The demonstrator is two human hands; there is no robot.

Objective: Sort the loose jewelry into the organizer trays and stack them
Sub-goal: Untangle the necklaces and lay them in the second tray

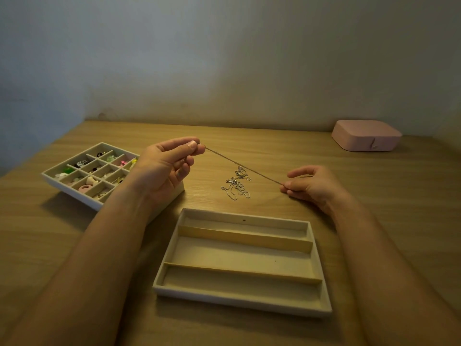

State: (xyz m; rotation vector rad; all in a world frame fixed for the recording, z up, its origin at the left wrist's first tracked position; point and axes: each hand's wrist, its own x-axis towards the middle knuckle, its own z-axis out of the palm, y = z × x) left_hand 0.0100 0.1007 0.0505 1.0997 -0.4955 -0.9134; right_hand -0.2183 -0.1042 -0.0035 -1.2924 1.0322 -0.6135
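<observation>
I have the left hand (164, 168) pinching 1 end of a thin chain (244, 167) between thumb and fingers (192, 146), at 11 o'clock from the 3-slot tray (239, 255). The right hand (311, 186) pinches the other end at 1 o'clock, with the chain stretched straight between them above the surface (374, 221). A tangle of silver chains (237, 187) lies beneath it at 12 o'clock. The grid tray (69, 193), holding small trinkets, sits at 10 o'clock, and a pink box (366, 136) sits farther out at 1 o'clock.

No text, label, brand mark or number can be read anywhere here, whether on the pink case (366, 134), the grid tray (67, 191) or the three-slot tray (237, 299).
</observation>
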